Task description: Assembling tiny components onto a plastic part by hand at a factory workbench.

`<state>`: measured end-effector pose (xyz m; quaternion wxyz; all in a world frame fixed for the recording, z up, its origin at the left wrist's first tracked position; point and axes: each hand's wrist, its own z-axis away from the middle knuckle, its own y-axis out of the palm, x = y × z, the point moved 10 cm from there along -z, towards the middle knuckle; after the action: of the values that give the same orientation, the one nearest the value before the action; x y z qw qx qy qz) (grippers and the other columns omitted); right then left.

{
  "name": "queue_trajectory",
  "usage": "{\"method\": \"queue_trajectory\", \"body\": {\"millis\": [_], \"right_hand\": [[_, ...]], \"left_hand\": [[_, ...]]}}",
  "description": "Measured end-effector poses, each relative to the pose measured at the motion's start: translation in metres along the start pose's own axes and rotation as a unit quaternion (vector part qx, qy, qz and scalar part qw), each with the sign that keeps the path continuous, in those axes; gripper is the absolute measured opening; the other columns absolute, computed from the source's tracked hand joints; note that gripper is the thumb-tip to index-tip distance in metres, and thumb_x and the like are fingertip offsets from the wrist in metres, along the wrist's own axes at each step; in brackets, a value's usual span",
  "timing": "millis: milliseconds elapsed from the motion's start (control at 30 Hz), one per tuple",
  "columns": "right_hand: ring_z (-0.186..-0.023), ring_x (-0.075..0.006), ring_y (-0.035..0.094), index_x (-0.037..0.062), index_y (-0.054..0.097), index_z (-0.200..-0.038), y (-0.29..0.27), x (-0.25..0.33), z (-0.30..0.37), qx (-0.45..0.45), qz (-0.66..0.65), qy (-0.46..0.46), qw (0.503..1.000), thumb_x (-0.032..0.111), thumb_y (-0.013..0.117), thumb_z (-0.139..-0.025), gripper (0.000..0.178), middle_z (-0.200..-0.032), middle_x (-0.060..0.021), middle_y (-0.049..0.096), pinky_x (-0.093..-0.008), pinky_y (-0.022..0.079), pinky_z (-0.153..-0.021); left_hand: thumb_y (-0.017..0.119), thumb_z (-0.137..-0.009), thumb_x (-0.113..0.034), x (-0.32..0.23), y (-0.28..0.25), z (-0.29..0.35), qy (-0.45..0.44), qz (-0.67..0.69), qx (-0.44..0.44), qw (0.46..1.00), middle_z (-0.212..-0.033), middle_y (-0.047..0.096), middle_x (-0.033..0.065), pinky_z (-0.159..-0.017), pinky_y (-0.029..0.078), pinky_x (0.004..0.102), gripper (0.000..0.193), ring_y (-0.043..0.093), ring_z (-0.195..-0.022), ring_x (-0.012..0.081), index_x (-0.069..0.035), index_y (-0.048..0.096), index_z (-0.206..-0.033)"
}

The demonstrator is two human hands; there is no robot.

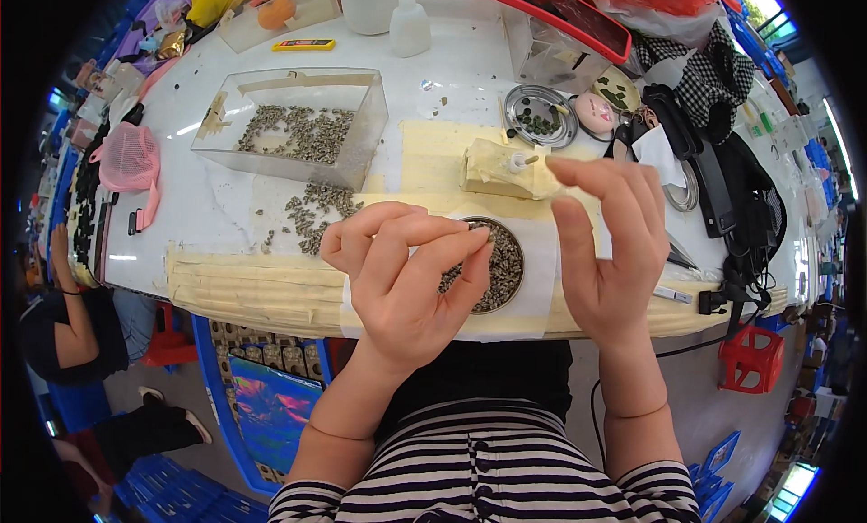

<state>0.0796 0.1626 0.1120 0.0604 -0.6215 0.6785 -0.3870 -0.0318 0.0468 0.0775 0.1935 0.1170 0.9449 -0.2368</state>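
My left hand point(406, 284) is held over a round dish point(522, 275) filled with small grey metallic pieces point(499, 288). Its thumb and forefinger are pinched together, and a tiny grey piece point(489, 235) shows at their tips. To the right, my right hand point(614, 252) is raised with thumb and fingers apart, holding nothing. Just beyond its fingertips is a block wrapped in cream tape point(492, 169), with a small pale peg point(521, 162) standing up from it. My left hand covers part of the dish.
A clear plastic box point(361, 162) of similar pieces stands at the back left, with loose pieces point(316, 211) spilled before it. Behind the block are a round metal tin point(512, 107) and a red-edged phone point(578, 22). Tape strips point(253, 284) line the table's front edge. Another person point(77, 333) sits far left.
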Motion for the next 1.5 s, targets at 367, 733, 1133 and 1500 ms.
{"method": "queue_trajectory", "body": {"millis": [367,733,1133,1500], "right_hand": [[-0.075,-0.0203,0.059,0.0066,0.075,-0.098,0.015,0.019,0.026,-0.003,-0.046,-0.014,0.999,0.007,0.079,-0.077,0.021,-0.088,-0.0059,0.069,-0.0304,0.046,-0.066],[-0.078,-0.0174,0.061,0.0015,0.074,-0.109,0.033,-0.006,0.034,0.072,-0.253,0.129,0.956,0.004,0.072,-0.086,0.023,-0.092,-0.0075,0.071,-0.0287,0.049,-0.072],[-0.071,-0.0198,0.062,0.0024,0.075,-0.103,0.020,0.009,0.031,0.003,-0.138,0.016,0.990,0.000,0.079,-0.077,0.027,-0.089,-0.0077,0.071,-0.0293,0.049,-0.065],[-0.075,-0.0214,0.063,0.0025,0.075,-0.105,0.024,0.003,0.034,0.007,-0.144,0.034,0.989,0.002,0.079,-0.077,0.028,-0.089,-0.0084,0.071,-0.0301,0.050,-0.067]], "left_hand": [[0.082,-0.066,-0.015,-0.001,0.004,0.002,0.009,-0.012,0.001,1.000,-0.091,0.065,-0.0063,-0.085,0.028,0.0379,0.027,0.057,-0.094,0.0190,-0.015,0.071,-0.091],[0.083,-0.069,-0.015,0.004,0.000,0.004,0.000,0.018,-0.024,1.000,-0.092,0.065,-0.0066,-0.085,0.028,0.0381,0.023,0.057,-0.094,0.0190,-0.016,0.072,-0.089],[0.082,-0.068,-0.014,0.002,0.005,0.004,0.003,0.001,-0.004,1.000,-0.093,0.064,-0.0064,-0.086,0.028,0.0389,0.024,0.057,-0.096,0.0194,-0.016,0.071,-0.090],[0.082,-0.069,-0.013,-0.001,0.002,0.001,0.005,0.003,0.003,1.000,-0.090,0.066,-0.0032,-0.085,0.034,0.0363,0.022,0.058,-0.092,0.0214,-0.014,0.073,-0.088]]}}
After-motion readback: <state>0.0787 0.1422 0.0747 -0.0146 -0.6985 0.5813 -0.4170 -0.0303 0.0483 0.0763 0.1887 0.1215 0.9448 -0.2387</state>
